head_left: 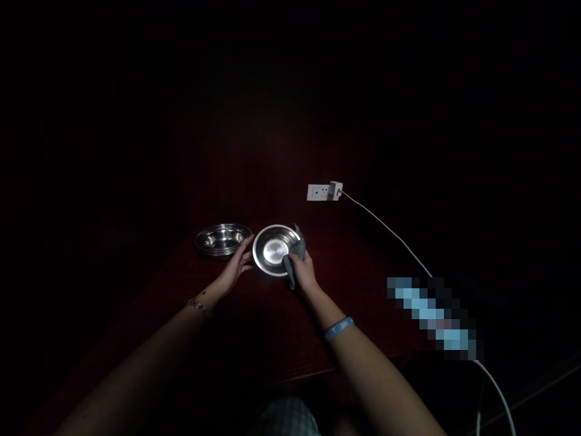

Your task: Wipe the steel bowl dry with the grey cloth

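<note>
A shiny steel bowl (267,236) is tilted toward me above the table, its inside showing. My right hand (306,272) grips a grey-green cloth (297,249) folded over the bowl's right rim, with the thumb on the inner side. My left hand (235,267) is beside the bowl's left rim, its fingers stretched out and apart. Whether those fingertips touch the bowl, I cannot tell. Behind the left hand, a stack of steel bowls or dishes (222,241) rests on the table, partly covered by the fingers.
The dark red table (345,272) has its near edge below my arms. A white wall socket (318,192) holds a charger (335,190), whose white cable (390,229) runs down to the right past a blurred, pixelated patch. Surroundings are very dark.
</note>
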